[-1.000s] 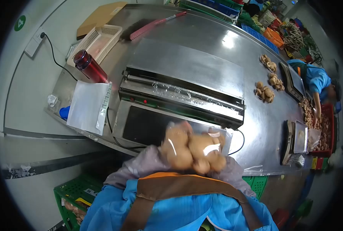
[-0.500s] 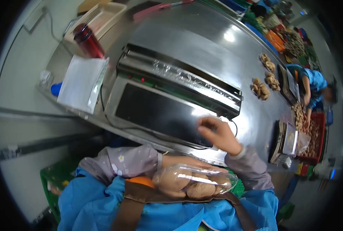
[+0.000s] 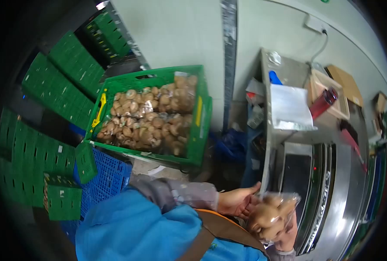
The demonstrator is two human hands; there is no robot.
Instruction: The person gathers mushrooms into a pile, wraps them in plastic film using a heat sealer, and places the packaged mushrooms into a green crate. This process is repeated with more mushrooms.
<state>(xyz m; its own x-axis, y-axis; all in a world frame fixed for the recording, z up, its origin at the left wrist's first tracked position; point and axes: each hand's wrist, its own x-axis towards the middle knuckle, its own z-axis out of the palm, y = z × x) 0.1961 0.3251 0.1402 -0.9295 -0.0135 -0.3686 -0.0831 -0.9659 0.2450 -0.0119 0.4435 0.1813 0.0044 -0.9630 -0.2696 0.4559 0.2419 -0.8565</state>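
A clear-wrapped pack of brown mushrooms [image 3: 267, 217] is held between my two hands at the lower right, close to my apron. My left hand [image 3: 239, 201] grips its left side, fingers curled against the film and thumb raised. From the far right side my right hand [image 3: 289, 235] supports the pack, its fingers partly hidden behind it. Ahead to the left stands a green crate [image 3: 169, 74] holding several wrapped mushroom packs [image 3: 145, 124]. Just beyond my hands, a film sealing machine [image 3: 297, 174] rests on the metal table [image 3: 274, 143].
Green crates [image 3: 65, 74] are stacked at the left, near a blue plastic pallet [image 3: 104, 172]. White paper [image 3: 291, 106], a dark red bottle [image 3: 323, 103] and a cream basket [image 3: 343, 106] occupy the table's far end. A wall with a dark vertical strip [image 3: 229, 56] rises behind.
My view has swung left from the table to the green crate. My right hand, earlier open above the sealing machine, now holds the mushroom pack together with my left.
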